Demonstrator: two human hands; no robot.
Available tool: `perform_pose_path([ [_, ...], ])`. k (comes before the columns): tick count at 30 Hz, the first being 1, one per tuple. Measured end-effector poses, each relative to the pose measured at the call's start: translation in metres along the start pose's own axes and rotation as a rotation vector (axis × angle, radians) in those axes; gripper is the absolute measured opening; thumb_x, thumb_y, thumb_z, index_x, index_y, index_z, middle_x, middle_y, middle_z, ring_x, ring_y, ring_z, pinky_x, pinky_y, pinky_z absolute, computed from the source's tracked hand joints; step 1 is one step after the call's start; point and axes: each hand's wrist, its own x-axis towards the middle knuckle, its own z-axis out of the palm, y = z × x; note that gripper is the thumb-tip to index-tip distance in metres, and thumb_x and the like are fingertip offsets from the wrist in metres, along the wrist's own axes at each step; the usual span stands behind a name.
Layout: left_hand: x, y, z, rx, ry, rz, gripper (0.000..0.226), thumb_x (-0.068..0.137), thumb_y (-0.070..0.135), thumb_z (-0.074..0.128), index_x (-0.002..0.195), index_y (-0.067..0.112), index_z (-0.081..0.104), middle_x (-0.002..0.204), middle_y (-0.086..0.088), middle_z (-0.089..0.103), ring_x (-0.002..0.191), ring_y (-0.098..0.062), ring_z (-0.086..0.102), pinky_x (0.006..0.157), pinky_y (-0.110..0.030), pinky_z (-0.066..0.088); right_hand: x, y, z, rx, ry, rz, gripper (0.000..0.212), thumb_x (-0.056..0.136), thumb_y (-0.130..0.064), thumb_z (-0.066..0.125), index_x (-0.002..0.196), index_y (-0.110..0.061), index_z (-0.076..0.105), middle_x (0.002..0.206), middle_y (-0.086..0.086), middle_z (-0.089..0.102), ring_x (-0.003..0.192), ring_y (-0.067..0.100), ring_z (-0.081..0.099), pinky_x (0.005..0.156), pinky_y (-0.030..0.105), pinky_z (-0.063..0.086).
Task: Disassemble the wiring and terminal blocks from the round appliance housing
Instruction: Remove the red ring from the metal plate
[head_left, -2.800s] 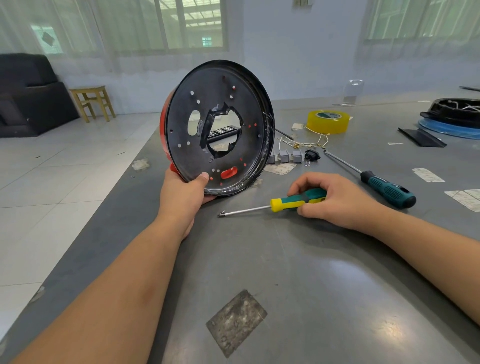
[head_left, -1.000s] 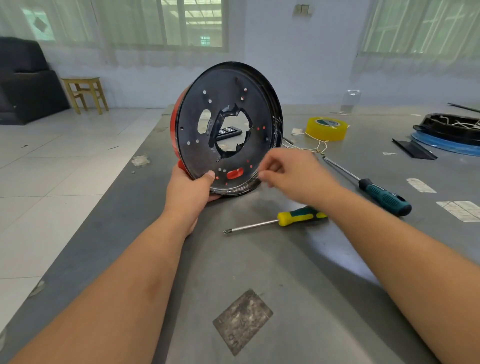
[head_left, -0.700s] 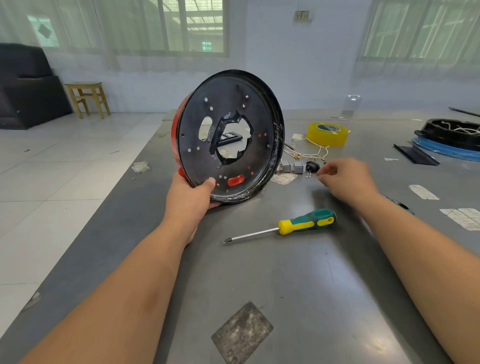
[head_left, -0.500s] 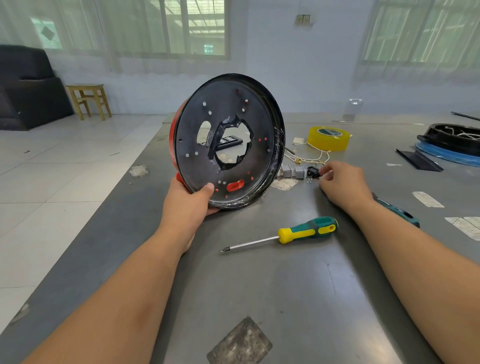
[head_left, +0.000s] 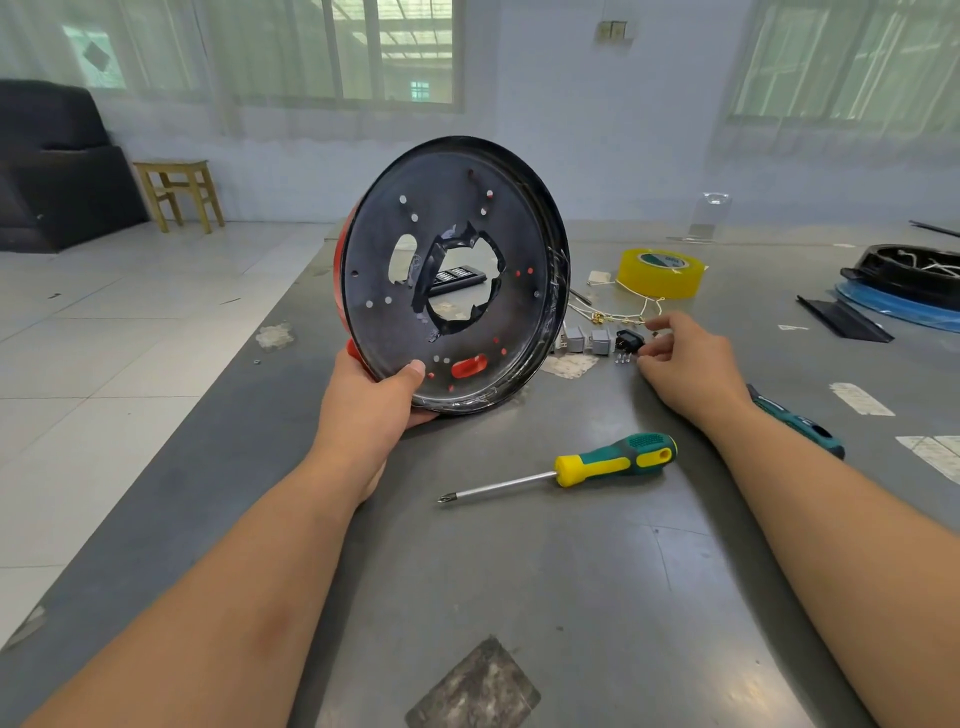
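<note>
Holding round black appliance housing with red rim (head_left: 457, 275) upright on grey counter (head_left: 519, 597), left hand (head_left: 371, 397) grips lower edge, thumb on inner face. Housing looks stripped: bare holes, no wiring visible inside. Grey terminal blocks (head_left: 587, 340), small black switch (head_left: 629, 341), pale wires (head_left: 613, 312) lie on counter just beside housing. Right hand (head_left: 685, 364) rests by switch, fingers loosely curled, holding nothing visible. Yellow-green screwdriver (head_left: 587, 465) lies untouched. Judgement: task near finished.

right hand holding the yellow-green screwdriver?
No. The yellow-green screwdriver lies free on the table, while the right hand reaches toward the small black switch.
</note>
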Motion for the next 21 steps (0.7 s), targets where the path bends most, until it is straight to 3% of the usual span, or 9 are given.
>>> perform_pose_path([
  [5, -0.003, 0.004, 0.000, -0.046, -0.008, -0.020, 0.037, 0.099, 0.000, 0.065, 0.125, 0.025, 0.057, 0.125, -0.003, 0.071, 0.105, -0.023, 0.074, 0.073, -0.040, 0.066, -0.029, -0.006, -0.009, 0.097, 0.107, -0.043, 0.022, 0.099, -0.030, 0.061, 0.117, -0.020, 0.067, 0.096, -0.007, 0.066, 0.093, 0.014, 0.063, 0.084, 0.024, 0.043],
  [7, -0.004, 0.006, 0.000, -0.048, -0.014, -0.027, 0.036, 0.100, 0.000, 0.064, 0.121, 0.028, 0.057, 0.125, -0.003, 0.072, 0.105, -0.025, 0.075, 0.073, -0.041, 0.066, -0.047, -0.012, -0.014, 0.085, 0.111, -0.097, 0.025, 0.103, -0.040, 0.053, 0.112, -0.024, 0.069, 0.096, -0.008, 0.067, 0.092, 0.012, 0.062, 0.079, 0.026, 0.042],
  [9, -0.004, 0.006, 0.000, -0.054, -0.017, -0.035, 0.036, 0.100, -0.001, 0.064, 0.118, 0.030, 0.057, 0.125, -0.003, 0.072, 0.105, -0.026, 0.075, 0.073, -0.041, 0.066, -0.070, -0.018, -0.021, 0.100, 0.056, -0.184, 0.033, 0.103, -0.049, 0.045, 0.108, -0.027, 0.070, 0.099, -0.010, 0.068, 0.091, 0.004, 0.060, 0.074, 0.026, 0.044],
  [13, -0.006, 0.007, -0.001, -0.040, -0.009, -0.042, 0.039, 0.099, 0.001, 0.065, 0.125, 0.027, 0.056, 0.127, -0.004, 0.071, 0.106, -0.028, 0.074, 0.077, -0.044, 0.065, -0.114, -0.028, -0.033, -0.061, -0.199, -0.474, 0.049, 0.094, -0.066, 0.043, 0.121, -0.033, 0.067, 0.114, -0.016, 0.064, 0.108, -0.001, 0.055, 0.092, 0.021, 0.044],
  [17, -0.009, 0.009, -0.002, -0.043, -0.002, -0.043, 0.037, 0.099, 0.000, 0.065, 0.120, 0.029, 0.057, 0.126, -0.003, 0.071, 0.104, -0.027, 0.075, 0.072, -0.041, 0.065, -0.124, -0.037, -0.028, -0.258, -0.315, -0.591, 0.043, 0.096, -0.058, 0.055, 0.129, -0.032, 0.065, 0.118, -0.009, 0.061, 0.111, 0.013, 0.055, 0.097, 0.035, 0.046],
  [21, -0.012, 0.011, -0.002, -0.065, 0.004, -0.041, 0.036, 0.099, -0.001, 0.065, 0.117, 0.029, 0.058, 0.123, -0.003, 0.072, 0.100, -0.024, 0.076, 0.065, -0.036, 0.065, -0.122, -0.040, -0.027, -0.309, -0.280, -0.619, 0.039, 0.098, -0.054, 0.054, 0.126, -0.029, 0.067, 0.112, -0.006, 0.060, 0.105, 0.016, 0.056, 0.087, 0.034, 0.049],
])
